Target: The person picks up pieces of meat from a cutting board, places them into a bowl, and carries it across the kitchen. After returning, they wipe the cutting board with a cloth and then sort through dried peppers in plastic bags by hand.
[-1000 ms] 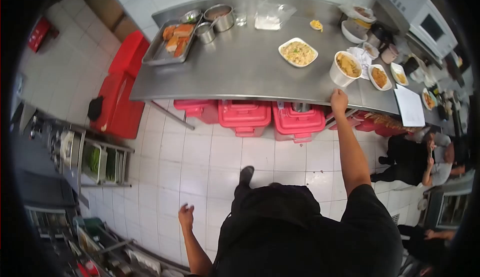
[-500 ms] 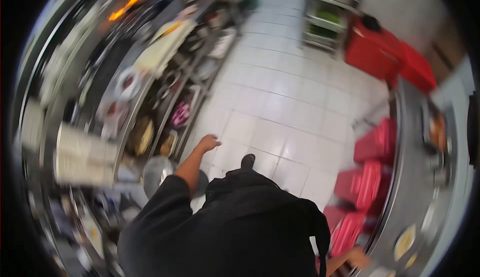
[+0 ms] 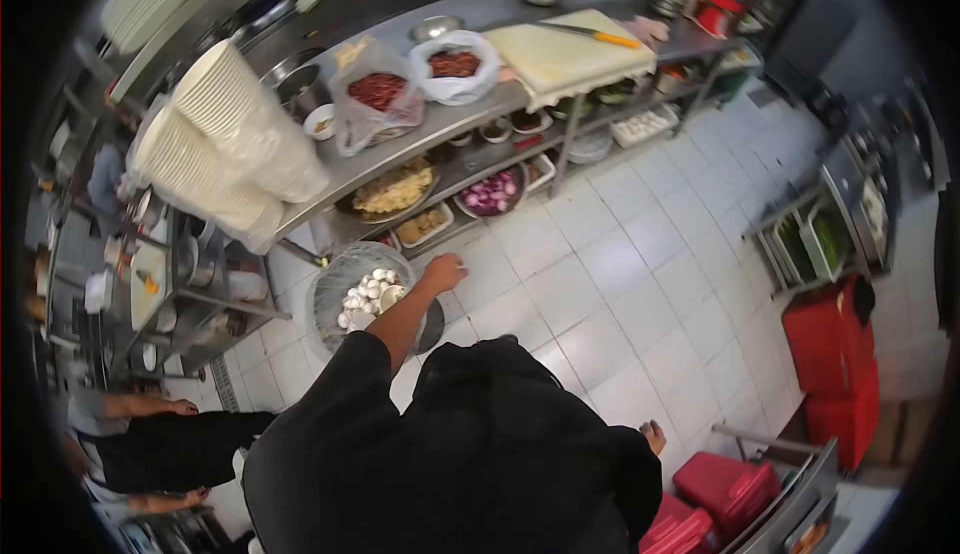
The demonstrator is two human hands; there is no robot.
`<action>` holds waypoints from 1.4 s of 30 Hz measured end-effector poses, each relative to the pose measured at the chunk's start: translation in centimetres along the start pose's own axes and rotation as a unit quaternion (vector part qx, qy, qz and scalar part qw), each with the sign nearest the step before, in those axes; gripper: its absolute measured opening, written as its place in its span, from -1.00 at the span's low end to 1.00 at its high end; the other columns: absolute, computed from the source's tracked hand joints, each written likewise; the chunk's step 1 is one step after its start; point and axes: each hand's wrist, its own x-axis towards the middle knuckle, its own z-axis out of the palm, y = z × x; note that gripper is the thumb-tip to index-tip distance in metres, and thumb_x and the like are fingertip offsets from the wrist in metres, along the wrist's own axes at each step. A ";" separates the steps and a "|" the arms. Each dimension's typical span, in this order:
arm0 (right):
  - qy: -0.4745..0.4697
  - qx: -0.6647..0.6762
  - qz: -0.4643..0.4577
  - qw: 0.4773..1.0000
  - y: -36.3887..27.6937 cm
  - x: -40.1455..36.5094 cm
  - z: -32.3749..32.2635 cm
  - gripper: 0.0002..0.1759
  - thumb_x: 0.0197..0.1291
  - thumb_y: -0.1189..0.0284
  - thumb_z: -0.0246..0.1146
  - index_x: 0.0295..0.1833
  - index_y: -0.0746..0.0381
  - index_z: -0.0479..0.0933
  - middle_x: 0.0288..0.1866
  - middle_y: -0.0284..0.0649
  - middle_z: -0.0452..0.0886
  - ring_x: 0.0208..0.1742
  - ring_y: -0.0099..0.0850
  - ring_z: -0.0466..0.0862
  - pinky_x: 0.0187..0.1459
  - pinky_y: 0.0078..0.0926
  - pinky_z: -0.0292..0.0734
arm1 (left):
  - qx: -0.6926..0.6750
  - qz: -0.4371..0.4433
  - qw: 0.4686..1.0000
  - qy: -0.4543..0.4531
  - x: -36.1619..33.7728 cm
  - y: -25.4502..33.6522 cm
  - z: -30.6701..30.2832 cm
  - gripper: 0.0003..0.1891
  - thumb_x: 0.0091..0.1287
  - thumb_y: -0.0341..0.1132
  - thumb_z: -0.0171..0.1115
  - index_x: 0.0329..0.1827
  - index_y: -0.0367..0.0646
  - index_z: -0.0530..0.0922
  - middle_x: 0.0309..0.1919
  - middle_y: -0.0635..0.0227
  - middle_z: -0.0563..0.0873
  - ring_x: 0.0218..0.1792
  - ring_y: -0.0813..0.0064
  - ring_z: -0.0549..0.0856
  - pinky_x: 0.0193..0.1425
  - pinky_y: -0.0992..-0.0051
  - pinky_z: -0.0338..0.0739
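My left hand (image 3: pixel 443 272) hangs over the tiled floor with loosely curled fingers and nothing in it. Just left of that forearm stands a lined bin (image 3: pixel 325 304) holding white rounded pieces, perhaps eggshells or mushrooms, too small to name surely. My right hand (image 3: pixel 653 437) is low at my right side, partly covered by the black sleeve. Its visible fingers are slightly apart and seem to hold nothing. Closest to it are the red lidded bins (image 3: pixel 727 486). On the shelf beyond my left hand sit a bowl of cut purple onions (image 3: pixel 490 194) and a pan of pale yellow food (image 3: pixel 397 190).
A steel counter (image 3: pixel 375 159) carries stacked white containers (image 3: pixel 215 139), bags of dark red food (image 3: pixel 455 64) and a cutting board (image 3: pixel 560 52) with a yellow-handled knife (image 3: pixel 590 34). Another person (image 3: pixel 180 449) stands at lower left. A red box (image 3: pixel 828 339) is at right.
My view has swung left, bringing the steel counter across the top and the other person into sight. My right hand has moved from beside the right counter's edge to nearer my body.
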 end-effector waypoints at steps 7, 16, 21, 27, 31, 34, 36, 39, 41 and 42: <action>-0.158 -0.060 -0.142 0.975 -13.4 5.7 15.2 -0.57 0.29 0.59 0.07 0.25 0.49 0.50 -0.34 -0.04 0.70 -0.44 -0.39 0.69 -0.41 -0.50 0.60 | -0.202 0.062 0.964 0.161 3.7 6.1 -10.8 -0.76 0.29 -0.16 0.34 -0.18 -0.16 0.73 -0.26 0.14 0.73 -0.23 0.19 0.71 -0.10 0.28 0.57; -0.244 -0.162 -0.307 0.906 -30.5 9.4 30.4 -0.61 0.38 0.42 0.12 0.21 0.39 0.57 -0.38 -0.03 0.74 -0.44 -0.41 0.72 -0.33 -0.43 0.62 | -0.309 0.075 0.894 0.315 5.5 8.9 -22.8 -0.86 0.27 -0.39 0.38 -0.17 -0.26 0.72 -0.34 0.30 0.68 -0.37 0.49 0.63 -0.25 0.47 0.52; -0.268 -0.158 -0.514 0.799 -46.0 10.2 41.8 -0.72 0.33 0.43 0.20 0.02 0.36 0.66 -0.33 0.12 0.69 -0.33 -0.06 0.72 -0.21 -0.28 0.58 | -0.333 -0.002 0.875 0.352 7.5 10.6 -23.9 -0.84 0.30 -0.39 0.38 -0.13 -0.25 0.72 -0.29 0.32 0.69 -0.34 0.57 0.62 -0.23 0.53 0.51; -0.350 -0.153 -0.666 0.640 -62.3 4.2 56.8 -0.73 0.23 0.49 0.20 -0.01 0.29 0.69 -0.18 0.09 0.71 -0.12 0.07 0.70 -0.03 -0.10 0.58 | -0.339 -0.048 0.861 0.376 8.3 14.1 -24.5 -0.83 0.37 -0.42 0.33 -0.05 -0.30 0.69 -0.23 0.38 0.71 -0.25 0.62 0.66 -0.12 0.59 0.55; -0.376 -0.189 -0.730 0.539 -66.7 1.5 66.3 -0.72 0.20 0.51 0.19 -0.02 0.26 0.71 -0.16 0.11 0.71 -0.09 0.06 0.69 0.07 -0.09 0.56 | -0.361 -0.089 0.811 0.452 6.3 14.8 -25.0 -0.84 0.34 -0.45 0.34 -0.06 -0.28 0.70 -0.21 0.35 0.69 -0.31 0.60 0.61 -0.19 0.59 0.50; -0.384 -0.255 -0.742 0.486 -68.8 0.4 71.9 -0.68 0.15 0.55 0.18 -0.02 0.22 0.73 -0.14 0.08 0.72 -0.01 0.03 0.68 0.13 -0.11 0.55 | -0.402 -0.143 0.765 0.482 4.4 13.3 -24.6 -0.85 0.35 -0.47 0.33 -0.06 -0.26 0.69 -0.20 0.39 0.69 -0.28 0.64 0.61 -0.16 0.62 0.49; -0.390 -0.304 -0.739 0.457 -69.8 -0.4 74.4 -0.63 0.08 0.60 0.17 -0.01 0.20 0.74 -0.10 0.06 0.72 0.06 0.01 0.66 0.17 -0.15 0.53 | -0.423 -0.154 0.743 0.496 3.2 12.1 -24.8 -0.85 0.35 -0.48 0.33 -0.05 -0.26 0.69 -0.20 0.42 0.69 -0.27 0.66 0.60 -0.15 0.62 0.48; -0.396 -0.346 -0.729 0.437 -69.8 -1.8 75.6 -0.57 -0.01 0.64 0.17 -0.01 0.19 0.74 -0.03 0.04 0.72 0.14 -0.03 0.64 0.23 -0.19 0.50 | -0.381 -0.154 0.747 0.522 2.1 10.9 -26.1 -0.85 0.36 -0.47 0.33 -0.05 -0.27 0.68 -0.21 0.42 0.69 -0.27 0.66 0.59 -0.15 0.61 0.48; -0.405 -0.360 -0.723 0.430 -69.8 -2.7 75.9 -0.55 -0.05 0.66 0.19 -0.01 0.19 0.74 0.00 0.03 0.71 0.16 -0.04 0.63 0.25 -0.21 0.49 | -0.359 -0.147 0.762 0.518 1.9 9.5 -26.8 -0.86 0.36 -0.46 0.32 -0.06 -0.27 0.69 -0.20 0.40 0.70 -0.27 0.64 0.59 -0.14 0.59 0.49; -0.411 -0.366 -0.719 0.424 -69.8 -2.9 76.0 -0.55 -0.06 0.65 0.20 -0.01 0.19 0.74 0.01 0.03 0.71 0.16 -0.04 0.63 0.26 -0.21 0.49 | -0.358 -0.145 0.766 0.514 2.0 9.0 -27.4 -0.86 0.36 -0.46 0.32 -0.07 -0.27 0.69 -0.20 0.39 0.71 -0.28 0.63 0.59 -0.14 0.59 0.49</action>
